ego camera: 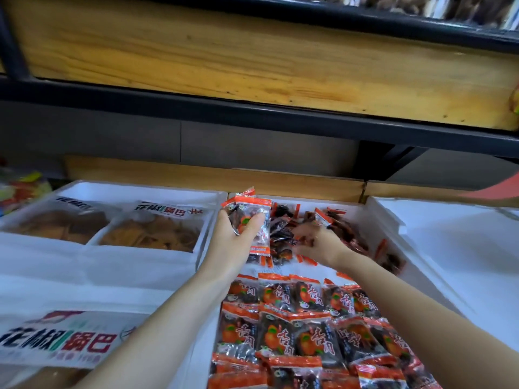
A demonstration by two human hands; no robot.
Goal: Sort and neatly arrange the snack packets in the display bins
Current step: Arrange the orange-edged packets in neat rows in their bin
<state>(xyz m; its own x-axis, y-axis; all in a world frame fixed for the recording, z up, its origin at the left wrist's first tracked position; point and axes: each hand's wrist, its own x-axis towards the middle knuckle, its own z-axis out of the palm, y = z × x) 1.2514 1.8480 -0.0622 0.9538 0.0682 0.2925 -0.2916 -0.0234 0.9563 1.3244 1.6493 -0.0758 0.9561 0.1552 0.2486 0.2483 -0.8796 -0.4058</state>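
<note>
Above the white foam bin (303,200), the left hand (230,234) grips red-edged clear snack packets (252,217). The right hand (317,242) is blurred, its grasp unclear. The bin floor lies bare just nearer.

Wooden shelf board (252,60), black metal frame (252,115) just beneath it, grey back panel (252,147) below it, blurred dark goods (407,4) above it.

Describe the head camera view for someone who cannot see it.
A person's left hand grips a stack of red-and-clear snack packets over a white bin, while the right hand reaches into a loose heap of the same packets at its far end. Nearer, packets lie in neat overlapping rows; the neighbouring bin holds bagged crisps.
</note>
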